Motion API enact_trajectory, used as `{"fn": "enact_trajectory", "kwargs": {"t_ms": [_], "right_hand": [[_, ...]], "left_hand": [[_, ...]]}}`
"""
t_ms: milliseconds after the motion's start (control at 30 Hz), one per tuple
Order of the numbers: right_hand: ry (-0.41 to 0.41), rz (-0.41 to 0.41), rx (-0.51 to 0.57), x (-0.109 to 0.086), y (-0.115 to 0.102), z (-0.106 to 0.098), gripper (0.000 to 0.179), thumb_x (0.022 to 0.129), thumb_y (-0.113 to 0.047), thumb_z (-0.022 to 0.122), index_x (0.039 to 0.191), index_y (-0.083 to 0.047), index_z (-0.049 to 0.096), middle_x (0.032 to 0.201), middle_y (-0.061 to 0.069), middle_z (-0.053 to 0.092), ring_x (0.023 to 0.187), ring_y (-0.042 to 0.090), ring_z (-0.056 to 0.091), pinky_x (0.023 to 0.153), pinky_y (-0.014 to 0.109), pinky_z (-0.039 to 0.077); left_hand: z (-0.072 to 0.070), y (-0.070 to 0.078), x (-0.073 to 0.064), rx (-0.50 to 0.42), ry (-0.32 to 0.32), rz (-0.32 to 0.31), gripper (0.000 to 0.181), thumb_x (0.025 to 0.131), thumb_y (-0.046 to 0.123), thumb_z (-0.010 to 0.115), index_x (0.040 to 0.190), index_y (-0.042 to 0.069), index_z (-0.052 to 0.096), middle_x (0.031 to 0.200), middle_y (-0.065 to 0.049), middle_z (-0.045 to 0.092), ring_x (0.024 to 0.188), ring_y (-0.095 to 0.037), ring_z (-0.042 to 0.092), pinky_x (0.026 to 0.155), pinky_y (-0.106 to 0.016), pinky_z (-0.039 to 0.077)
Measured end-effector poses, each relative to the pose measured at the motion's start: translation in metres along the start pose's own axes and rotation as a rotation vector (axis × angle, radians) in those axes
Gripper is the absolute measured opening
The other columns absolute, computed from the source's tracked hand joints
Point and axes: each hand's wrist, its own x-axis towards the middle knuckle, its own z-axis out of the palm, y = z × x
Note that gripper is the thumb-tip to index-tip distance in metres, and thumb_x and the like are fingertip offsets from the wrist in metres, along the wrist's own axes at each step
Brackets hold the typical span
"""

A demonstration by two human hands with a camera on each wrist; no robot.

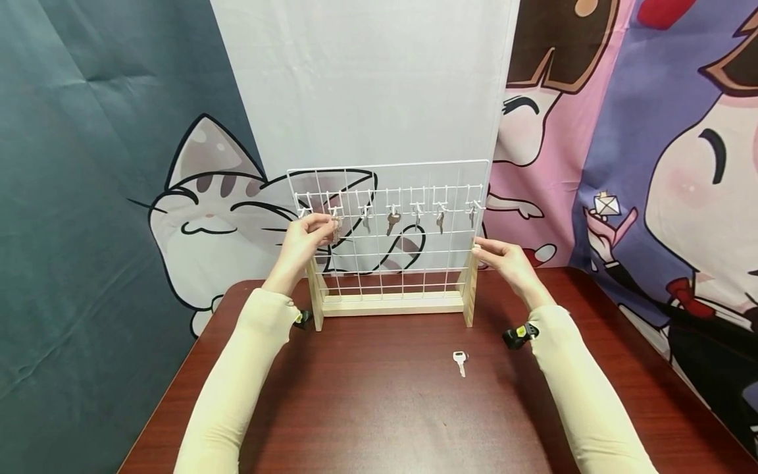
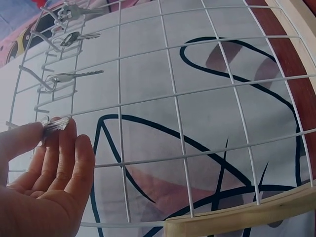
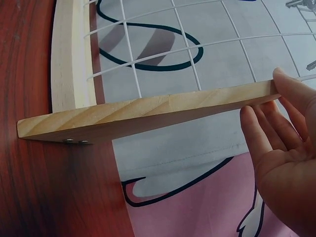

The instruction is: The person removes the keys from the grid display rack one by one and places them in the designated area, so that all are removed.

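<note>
A white wire grid rack on a wooden stand (image 1: 391, 304) stands on the table. My left hand (image 1: 302, 243) is at the rack's left side, pinching a silver key (image 2: 56, 126) between thumb and fingers, close to a hook. That key's head is partly hidden by the thumb. On the other side, my right hand (image 1: 505, 262) grips the top of the wooden side post (image 3: 163, 106), thumb on its front edge and fingers behind. Several keys hang from the hooks between the hands, among them a brown-toned key (image 1: 393, 221). Another key (image 1: 460, 361) lies on the table in front of the rack.
The dark red wooden table (image 1: 379, 408) extends toward me, its left edge slanting away. Close behind the rack hangs a printed cloth backdrop (image 1: 379, 79) with cartoon figures. A wrist camera (image 1: 520, 336) sits under the right sleeve.
</note>
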Motion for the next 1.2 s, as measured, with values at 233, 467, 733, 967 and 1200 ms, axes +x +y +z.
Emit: {"fn": "enact_trajectory", "kwargs": {"t_ms": [233,467,733,967,1200], "right_hand": [[-0.01,0.001,0.022,-0.007,-0.014,0.001,0.053,0.098,-0.024,0.068,0.144,-0.002,0.053,0.138,0.02,0.058,0.103,0.0,0.061,0.108,0.047,0.043],[0.002,-0.013,-0.015,0.001,0.004,0.0,0.058,0.097,-0.034,0.069,0.145,-0.005,0.053,0.138,0.015,0.06,0.11,0.004,0.06,0.104,0.034,0.046],[0.019,-0.016,-0.015,0.005,0.012,0.0,0.061,0.095,-0.039,0.071,0.145,-0.006,0.054,0.135,0.012,0.062,0.109,0.005,0.06,0.102,0.035,0.047],[0.027,-0.025,0.007,0.006,0.015,0.0,0.061,0.095,-0.038,0.071,0.144,-0.006,0.055,0.134,0.011,0.064,0.108,0.005,0.062,0.093,0.022,0.049],[0.009,-0.006,0.024,0.003,0.007,0.0,0.054,0.097,-0.031,0.069,0.144,-0.008,0.055,0.137,0.015,0.061,0.106,0.005,0.061,0.091,0.019,0.048]], "left_hand": [[-0.002,0.0,-0.004,0.006,0.005,0.037,0.03,0.098,0.012,0.066,0.117,-0.011,0.065,0.104,-0.017,0.073,0.076,-0.008,0.065,0.078,-0.023,0.057],[-0.003,0.004,-0.012,0.017,0.005,0.049,0.032,0.097,0.013,0.067,0.119,-0.011,0.065,0.099,-0.012,0.074,0.077,-0.007,0.067,0.078,-0.022,0.056],[-0.01,0.007,-0.025,0.162,0.009,0.087,0.035,0.096,0.02,0.071,0.12,-0.005,0.068,0.105,-0.022,0.072,0.081,-0.003,0.066,0.081,-0.019,0.052],[-0.007,0.031,-0.035,0.179,0.041,0.125,0.03,0.096,0.01,0.068,0.118,-0.011,0.067,0.106,-0.031,0.069,0.078,-0.003,0.065,0.073,-0.016,0.05],[-0.01,0.039,-0.044,0.199,0.035,0.149,0.031,0.096,0.012,0.069,0.119,-0.009,0.068,0.107,-0.027,0.071,0.084,0.001,0.065,0.077,-0.015,0.05]]}}
